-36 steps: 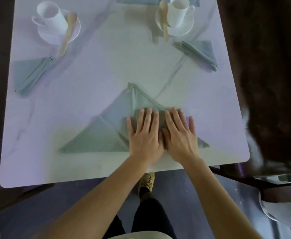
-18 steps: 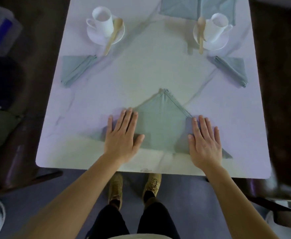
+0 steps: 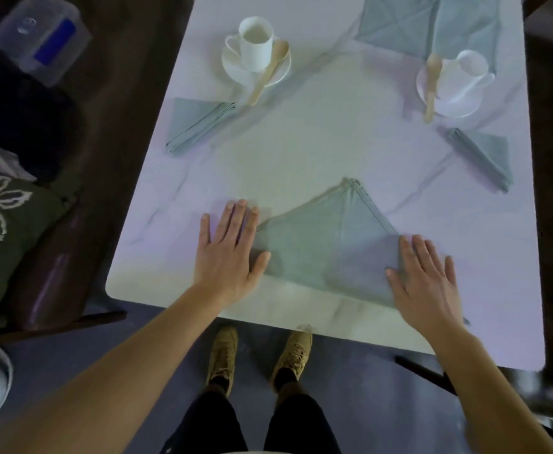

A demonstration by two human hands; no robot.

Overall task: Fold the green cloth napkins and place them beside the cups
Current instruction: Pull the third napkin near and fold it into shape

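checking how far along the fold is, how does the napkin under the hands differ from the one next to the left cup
The napkin under the hands is a broad, flat triangle; the napkin by the left cup is a smaller, narrower layered wedge. The first has the left hand and right hand flat at its ends; the second lies untouched. Both are green cloth.

Pale marble table (image 3: 301,152) stands on grey floor (image 3: 350,371)

Far napkins (image 3: 399,24) partly beyond top edge
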